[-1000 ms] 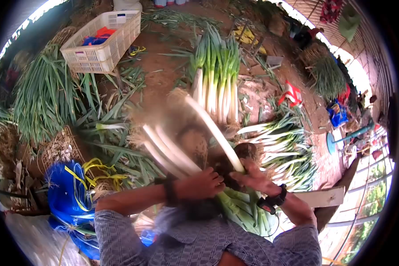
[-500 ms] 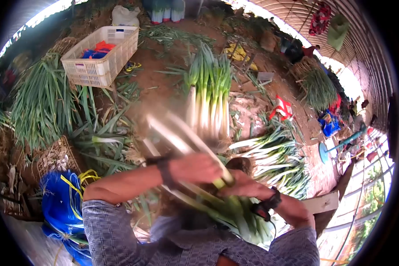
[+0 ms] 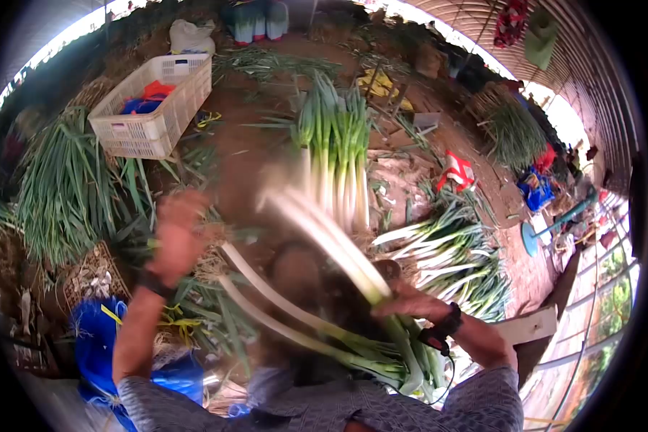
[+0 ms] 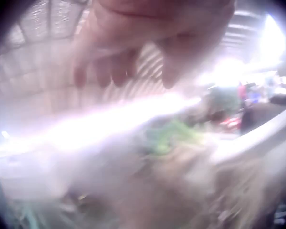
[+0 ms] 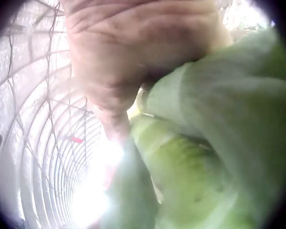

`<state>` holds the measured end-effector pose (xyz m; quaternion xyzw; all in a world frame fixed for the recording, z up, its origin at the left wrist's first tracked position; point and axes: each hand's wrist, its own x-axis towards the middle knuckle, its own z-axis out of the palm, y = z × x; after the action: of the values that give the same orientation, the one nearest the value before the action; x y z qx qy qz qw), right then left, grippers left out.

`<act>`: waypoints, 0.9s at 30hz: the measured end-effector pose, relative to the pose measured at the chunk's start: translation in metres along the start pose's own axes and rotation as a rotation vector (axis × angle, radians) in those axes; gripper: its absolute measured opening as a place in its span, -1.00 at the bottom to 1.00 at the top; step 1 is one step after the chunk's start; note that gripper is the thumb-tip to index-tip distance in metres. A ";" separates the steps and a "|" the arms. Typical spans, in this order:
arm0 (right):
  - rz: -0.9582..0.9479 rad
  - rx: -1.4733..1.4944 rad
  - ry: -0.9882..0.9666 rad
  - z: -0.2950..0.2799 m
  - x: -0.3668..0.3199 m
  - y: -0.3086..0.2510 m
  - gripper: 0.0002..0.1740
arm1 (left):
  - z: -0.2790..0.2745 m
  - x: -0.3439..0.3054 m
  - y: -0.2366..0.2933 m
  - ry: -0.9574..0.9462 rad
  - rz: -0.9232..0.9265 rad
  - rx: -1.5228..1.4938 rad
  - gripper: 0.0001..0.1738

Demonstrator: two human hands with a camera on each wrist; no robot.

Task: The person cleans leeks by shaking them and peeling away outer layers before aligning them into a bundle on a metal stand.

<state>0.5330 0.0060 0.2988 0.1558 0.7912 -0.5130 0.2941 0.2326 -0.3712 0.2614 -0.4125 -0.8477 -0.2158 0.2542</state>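
My right hand grips long green onions where white stalk turns to green. Their rooted white ends point up and left, blurred by motion. In the right wrist view, fingers and thumb of the right hand close around the broad green leaves. Two more green onions lie across the lap below, roots to the left and leaves under the right forearm. My left hand is out to the left, blurred, near those roots. In the left wrist view, the left hand has loosely extended fingers with nothing between them.
A neat row of green onions lies ahead, with a looser pile at right. Untrimmed greens heap at left beside a cream crate. A blue bag sits by the left elbow, a wooden board by the right.
The left hand came in to the right hand, then swung away to the left, leaving the right hand holding more than the earlier single stalk. Fewer onions lie across the lap.
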 end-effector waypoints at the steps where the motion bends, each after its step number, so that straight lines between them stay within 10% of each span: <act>1: 0.025 -0.126 -0.065 -0.001 0.001 -0.016 -0.35 | 0.011 0.003 0.044 -0.099 0.128 -0.042 -0.14; 4: -0.054 -0.254 -0.177 0.003 -0.004 -0.050 -0.33 | 0.049 0.000 0.131 -0.199 0.633 -0.128 0.02; 7: -0.223 -0.275 -0.139 -0.007 -0.013 -0.049 -0.26 | 0.030 0.030 0.169 -0.735 0.467 -0.210 -0.35; 9: -0.313 -0.568 -0.023 -0.034 -0.024 -0.053 -0.22 | 0.028 0.044 0.169 -0.676 0.400 -0.344 -0.48; 13: -0.792 -1.171 0.965 -0.040 -0.062 -0.094 -0.53 | 0.042 0.054 0.176 -0.468 0.129 -0.542 -0.59; 15: -1.009 -0.836 1.184 -0.029 -0.078 -0.095 -0.58 | 0.046 0.064 0.181 -0.281 0.080 -0.587 -0.58; 19: -0.632 0.187 0.589 -0.005 -0.019 -0.045 -0.74 | 0.071 0.097 0.201 -0.106 -0.087 -1.063 -0.64; 23: -0.850 -0.148 0.664 -0.004 0.049 -0.044 -0.53 | 0.062 0.151 0.235 -0.164 -0.406 -1.522 -0.62; 27: -0.773 -0.016 0.811 -0.031 0.087 -0.076 -0.53 | 0.085 0.219 0.235 0.080 -0.174 -1.398 -0.54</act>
<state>0.4143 -0.0033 0.3078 0.0370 0.8444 -0.4766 -0.2420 0.2852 -0.0597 0.3649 -0.4016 -0.5302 -0.7445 -0.0577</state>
